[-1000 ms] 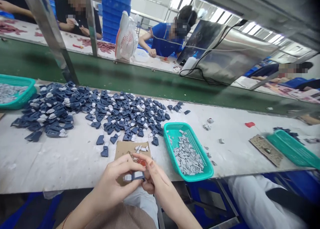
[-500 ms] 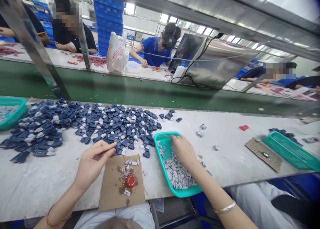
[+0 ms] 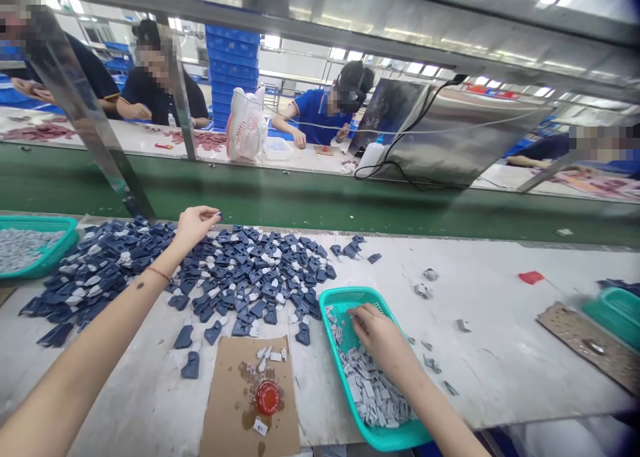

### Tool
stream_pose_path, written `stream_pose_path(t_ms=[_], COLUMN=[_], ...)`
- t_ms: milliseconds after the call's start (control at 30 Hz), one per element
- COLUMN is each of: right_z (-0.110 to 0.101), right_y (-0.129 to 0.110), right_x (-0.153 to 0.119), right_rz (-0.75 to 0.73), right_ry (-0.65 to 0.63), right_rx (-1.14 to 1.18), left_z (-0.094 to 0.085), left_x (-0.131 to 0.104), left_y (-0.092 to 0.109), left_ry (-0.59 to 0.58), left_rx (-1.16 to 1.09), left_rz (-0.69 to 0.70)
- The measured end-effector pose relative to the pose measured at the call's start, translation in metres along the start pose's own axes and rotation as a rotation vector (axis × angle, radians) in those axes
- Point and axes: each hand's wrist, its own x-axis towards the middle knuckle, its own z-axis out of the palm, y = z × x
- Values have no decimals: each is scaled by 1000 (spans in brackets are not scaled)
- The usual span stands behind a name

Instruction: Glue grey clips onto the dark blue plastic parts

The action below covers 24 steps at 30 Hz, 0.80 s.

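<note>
Leftward, the left hand [image 3: 194,229] pinches a mostly hidden navy piece [image 3: 219,216] above a spread heap of navy plastic parts [image 3: 270,270]. The right hand [image 3: 379,338] curls over gray plastic parts [image 3: 373,392] inside a turquoise basket [image 3: 387,438]; whether it grips one cannot be told. Beside the basket, a red cap [image 3: 267,397] sits on wet-spotted cardboard [image 3: 225,394] on the desk [image 3: 500,310].

Left of centre frame, a thin reddish cord bracelet [image 3: 159,272] rings the bare left forearm [image 3: 103,342], near a small round dark mark [image 3: 141,286].
</note>
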Motion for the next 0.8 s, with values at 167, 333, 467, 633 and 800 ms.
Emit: stream_pose_path(t_ms=[167,333,467,633,800], right_z=[4,13,13,11,8], right_y=[-1,0,-2,-3,-4], right_x=[-9,-19,-25,-25,-23], right_rz=[-47,-51,-20,34,83], right_ry=[47,77,89,90,70], right_rx=[49,104,130,153,173], left_z=[26,43,51,83,157], left_x=[63,86,85,75,47], left_y=[-4,-15,-15,30,109], left_ry=[-97,-184,-157,-210,-601], left_rx=[202,375,483,510,408], left_rz=[-22,-7,54,320,720])
